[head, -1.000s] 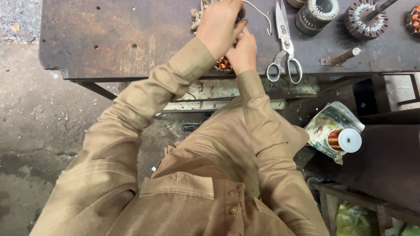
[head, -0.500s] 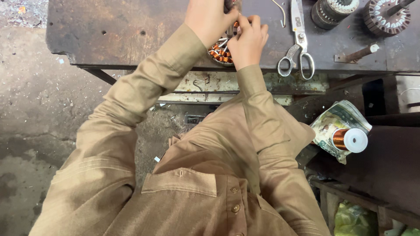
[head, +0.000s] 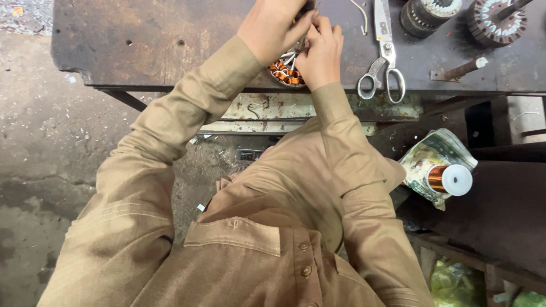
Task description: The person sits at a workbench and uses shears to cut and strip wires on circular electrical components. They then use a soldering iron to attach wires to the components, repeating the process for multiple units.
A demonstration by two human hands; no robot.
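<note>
I see both hands working together at the near edge of the dark metal tabletop (head: 159,45), at about 12 o'clock in my view. The left hand (head: 273,25) comes in from 10 o'clock, fingers curled and pressed together around the top of a small copper-wound coil (head: 287,71), whose orange windings and pale strips show just below the fingers. The right hand (head: 321,51) sits just beside it at 1 o'clock, fingertips pinched onto the same coil from the other side; exactly what the fingertips grip I cannot tell, since the hands hide most of it. The coil rests at the tabletop edge, between the two hands and partly under them.

At 1 o'clock from the hands, a pair of scissors (head: 384,62) lies flat on the tabletop, handles toward me, near the right hand but apart from it. Further toward 2 o'clock stand two round motor cores (head: 429,14), and a short metal rod (head: 458,69) lies beside the scissors. Down at 4 o'clock, off the tabletop, a spool of copper wire (head: 449,179) rests on crumpled paper (head: 424,159).
</note>
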